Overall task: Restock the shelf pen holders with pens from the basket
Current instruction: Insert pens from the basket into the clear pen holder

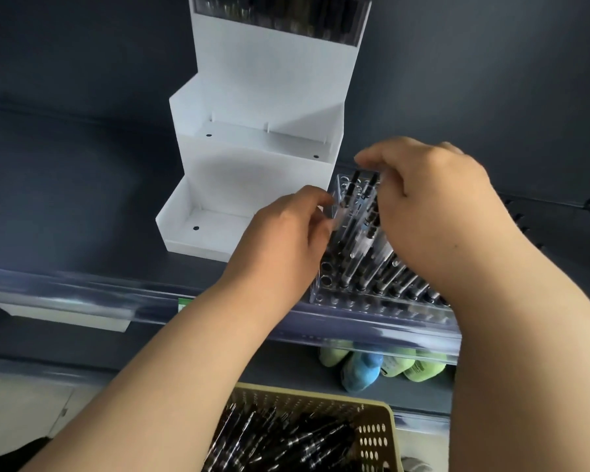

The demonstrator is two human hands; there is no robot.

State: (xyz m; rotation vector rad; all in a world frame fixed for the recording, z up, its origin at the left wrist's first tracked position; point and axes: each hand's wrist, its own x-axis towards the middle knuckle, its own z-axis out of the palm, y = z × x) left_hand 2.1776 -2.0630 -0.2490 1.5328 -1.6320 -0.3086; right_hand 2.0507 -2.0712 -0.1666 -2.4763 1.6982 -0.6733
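A clear acrylic pen holder point(372, 303) with rows of round holes stands on the dark shelf, many black pens point(397, 275) upright in it. My left hand point(283, 243) pinches the holder's left wall near its back corner. My right hand point(436, 206) hovers over the back rows, fingers curled round the tops of a few black-capped pens point(363, 195). A tan perforated basket point(372, 434) full of black pens point(286, 441) sits below, partly behind my left forearm.
A white stepped display stand point(252, 185) with bare tiers stands left of the clear holder; its top tier holds dark pens point(286, 11). A clear rail point(116, 294) runs along the shelf edge. Green and blue items point(382, 364) lie on the lower shelf.
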